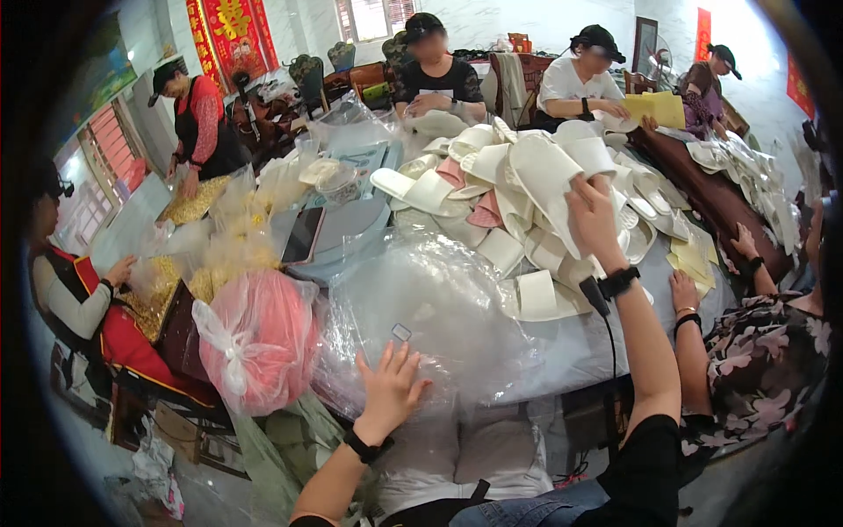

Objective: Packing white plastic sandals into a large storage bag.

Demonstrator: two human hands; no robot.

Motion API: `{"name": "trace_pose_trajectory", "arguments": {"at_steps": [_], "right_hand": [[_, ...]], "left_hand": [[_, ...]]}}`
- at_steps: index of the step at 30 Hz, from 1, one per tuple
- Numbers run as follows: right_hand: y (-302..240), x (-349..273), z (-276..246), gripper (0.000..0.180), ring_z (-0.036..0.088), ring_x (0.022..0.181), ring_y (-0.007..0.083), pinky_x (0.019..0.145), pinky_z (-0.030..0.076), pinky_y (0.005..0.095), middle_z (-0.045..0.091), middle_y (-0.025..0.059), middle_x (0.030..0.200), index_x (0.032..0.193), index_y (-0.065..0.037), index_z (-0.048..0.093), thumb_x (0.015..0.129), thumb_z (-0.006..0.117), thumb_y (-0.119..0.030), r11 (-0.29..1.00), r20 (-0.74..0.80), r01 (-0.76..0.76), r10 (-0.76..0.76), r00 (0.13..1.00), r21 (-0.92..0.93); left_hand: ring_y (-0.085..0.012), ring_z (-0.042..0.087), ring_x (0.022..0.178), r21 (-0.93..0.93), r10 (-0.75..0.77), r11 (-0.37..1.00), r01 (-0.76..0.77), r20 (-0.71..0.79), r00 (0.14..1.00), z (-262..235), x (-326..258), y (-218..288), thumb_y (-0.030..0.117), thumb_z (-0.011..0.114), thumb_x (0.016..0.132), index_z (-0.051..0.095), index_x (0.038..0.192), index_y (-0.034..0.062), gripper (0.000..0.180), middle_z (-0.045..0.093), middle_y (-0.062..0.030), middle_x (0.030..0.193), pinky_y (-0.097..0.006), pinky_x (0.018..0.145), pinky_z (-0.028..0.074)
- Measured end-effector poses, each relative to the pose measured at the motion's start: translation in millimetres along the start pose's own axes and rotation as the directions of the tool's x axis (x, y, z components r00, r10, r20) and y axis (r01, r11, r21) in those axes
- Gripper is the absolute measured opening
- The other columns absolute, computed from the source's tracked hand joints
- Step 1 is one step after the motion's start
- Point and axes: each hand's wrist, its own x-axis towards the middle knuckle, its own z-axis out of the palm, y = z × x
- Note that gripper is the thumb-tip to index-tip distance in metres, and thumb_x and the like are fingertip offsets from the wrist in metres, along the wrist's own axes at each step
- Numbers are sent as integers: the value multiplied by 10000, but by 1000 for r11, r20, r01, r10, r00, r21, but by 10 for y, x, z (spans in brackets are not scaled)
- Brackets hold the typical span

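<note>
My right hand point(594, 220) is closed on a white slipper point(543, 176), raised at the near side of a big heap of white slippers point(430, 191). A few pink slippers point(485, 211) show among the white ones. Fingers spread, my left hand point(391, 393) rests at the near edge of a clear plastic bag point(413, 290). That bag lies spread out at the table's front, and its far right side touches the slippers. A small pale rectangular tag point(401, 332) is just beyond my left fingertips.
Left of the clear bag sits a knotted plastic bag point(259, 342) with pink contents. Behind it are a dark phone point(303, 235), a clear tub point(339, 184) and bags of small yellow pieces point(237, 237). Co-workers sit around; one's hand point(685, 290) rests near yellow sheets point(694, 255) at right.
</note>
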Motion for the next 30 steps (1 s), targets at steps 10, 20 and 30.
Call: {"name": "trace_pose_trajectory", "arguments": {"at_steps": [10,20,30], "right_hand": [[-1122,-1659,-893,264,540,1188,246,988,418,318,530,139,1271,1156,91,662,914,597,8,823,374,-467,343,862,323],[-1343,-2502,-1091,282,528,1259,267,1050,393,342,546,146,1352,1180,78,675,910,627,11,850,455,-431,268,849,302],[-1386,-2721,-1095,271,560,1181,249,1009,419,325,553,143,1320,1173,93,668,916,609,27,877,417,-359,210,884,318]], "left_hand": [[-381,572,1156,-192,53,980,-59,-35,998,-7,-45,-194,125,769,819,637,1235,-8,456,599,-225,1334,-416,961,522],[-424,383,1445,-136,202,972,-191,70,977,-186,-347,88,324,831,765,593,1338,24,689,491,-212,1501,-627,1141,303],[-378,632,1177,-376,52,921,-99,-134,990,-197,-444,-44,20,700,829,639,1285,54,461,641,-202,1289,-499,960,495]]}}
